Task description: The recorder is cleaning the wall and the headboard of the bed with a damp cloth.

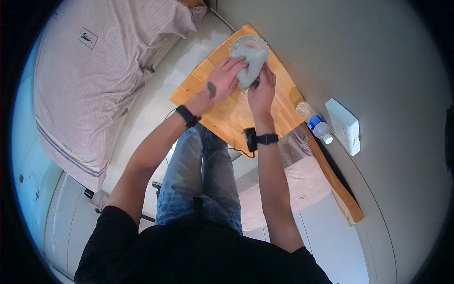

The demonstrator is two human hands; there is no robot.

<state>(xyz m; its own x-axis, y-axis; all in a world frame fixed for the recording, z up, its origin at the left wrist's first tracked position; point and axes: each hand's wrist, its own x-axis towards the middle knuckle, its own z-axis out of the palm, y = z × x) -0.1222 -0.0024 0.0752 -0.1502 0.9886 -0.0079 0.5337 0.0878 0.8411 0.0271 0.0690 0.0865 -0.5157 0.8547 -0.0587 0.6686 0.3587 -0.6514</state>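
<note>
A clear glass dish (249, 41) with a ridged rim stands near the far corner of a wooden tabletop. Most of it is covered by a pale grey-green cloth (253, 57), which hangs toward me over the near side. My left hand (224, 79) lies on the cloth's left part, its fingers stretched out. At the right lower edge, my right hand (263, 92) has its fingers bent and closed on the cloth. Dark patches show on the back of the left hand and near the right thumb; what the right one is, I cannot tell.
The small wooden table (208, 110) meets a grey wall. To its right, a clear plastic bottle (314, 122) with a blue label lies near a white wall box (343, 127). A striped pink cover (94, 80) lies at left, and a pink cushioned seat (288, 191) at lower right.
</note>
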